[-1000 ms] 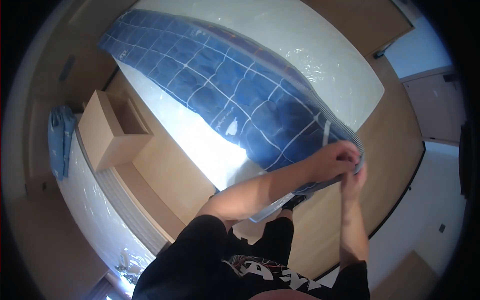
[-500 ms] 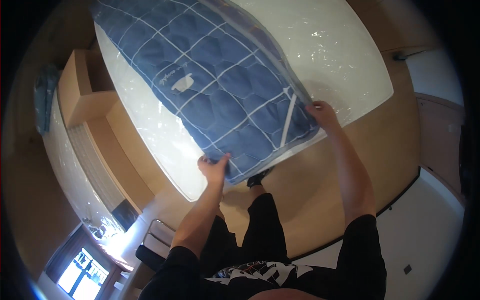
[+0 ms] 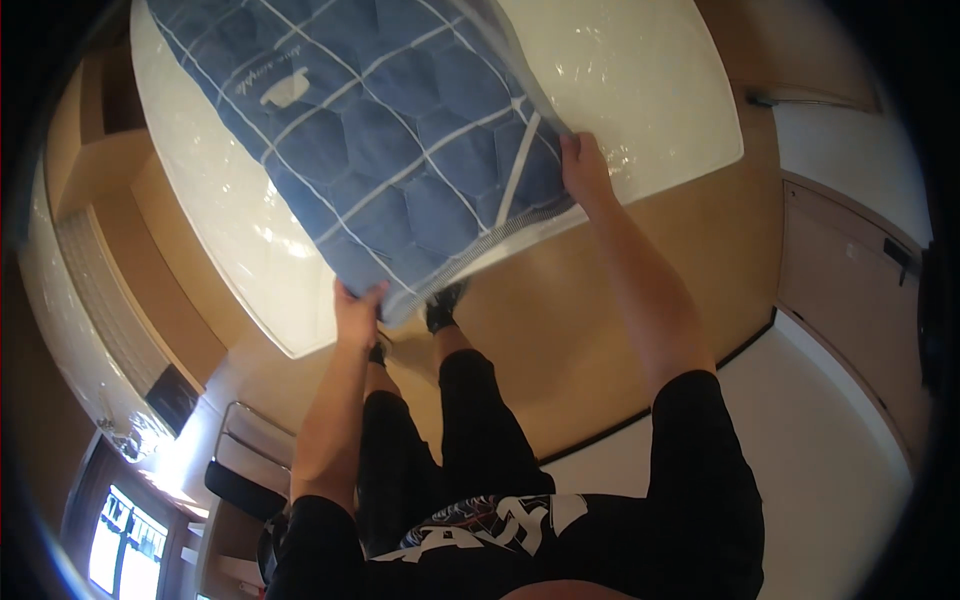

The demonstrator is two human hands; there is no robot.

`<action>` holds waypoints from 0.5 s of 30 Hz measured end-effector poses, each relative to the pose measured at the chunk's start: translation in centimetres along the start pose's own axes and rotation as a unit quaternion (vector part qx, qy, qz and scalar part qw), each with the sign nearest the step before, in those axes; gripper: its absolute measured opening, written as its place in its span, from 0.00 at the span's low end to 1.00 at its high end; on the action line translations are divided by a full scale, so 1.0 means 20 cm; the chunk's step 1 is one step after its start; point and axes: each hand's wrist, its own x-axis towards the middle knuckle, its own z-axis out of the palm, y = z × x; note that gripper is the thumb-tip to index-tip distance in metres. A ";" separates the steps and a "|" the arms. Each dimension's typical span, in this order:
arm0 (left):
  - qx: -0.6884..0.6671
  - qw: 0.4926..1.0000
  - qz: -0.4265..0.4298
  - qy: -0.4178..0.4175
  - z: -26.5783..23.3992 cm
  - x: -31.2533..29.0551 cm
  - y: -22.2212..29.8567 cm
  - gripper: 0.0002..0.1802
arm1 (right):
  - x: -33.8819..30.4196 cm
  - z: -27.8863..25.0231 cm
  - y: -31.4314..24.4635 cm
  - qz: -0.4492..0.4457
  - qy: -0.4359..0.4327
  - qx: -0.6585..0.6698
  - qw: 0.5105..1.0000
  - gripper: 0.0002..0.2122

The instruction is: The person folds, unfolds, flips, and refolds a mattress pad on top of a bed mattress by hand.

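A blue quilted mattress pad with a white check pattern and a white bear-like patch stretches away over the mattress, which is white and wrapped in shiny clear plastic. My left hand pinches the pad's near left corner, thumb on top. At the near right corner, my right hand is closed on the edge, beside a white strap running across that corner. Between both hands the near edge is drawn taut. The pad's far end runs out of view.
Wooden bedside shelving stands left of the mattress. A chair with a metal frame and black seat is at lower left, near a bright window. A closed door is on the right. My feet stand on the tan floor.
The whole view has shifted, so the bed and both hands sit further left and higher. The pad's near edge has turned to show a greyish mesh border. Both hands keep hold of the corners.
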 end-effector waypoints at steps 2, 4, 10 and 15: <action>0.010 0.997 -0.015 0.069 -0.01 0.03 -0.03 0.20 | 0.00 -0.01 -0.02 0.021 0.008 -0.029 0.999 0.19; 0.097 0.991 0.067 0.065 -0.01 0.04 -0.03 0.23 | 0.01 -0.01 -0.05 0.046 -0.005 -0.053 0.998 0.19; 0.444 0.841 0.308 0.043 0.04 -0.19 -0.03 0.39 | -0.05 0.01 -0.04 0.230 -0.016 0.122 0.965 0.20; 0.643 0.684 0.339 -0.053 0.01 -0.15 -0.06 0.27 | -0.19 -0.08 0.11 0.118 -0.074 0.214 0.967 0.20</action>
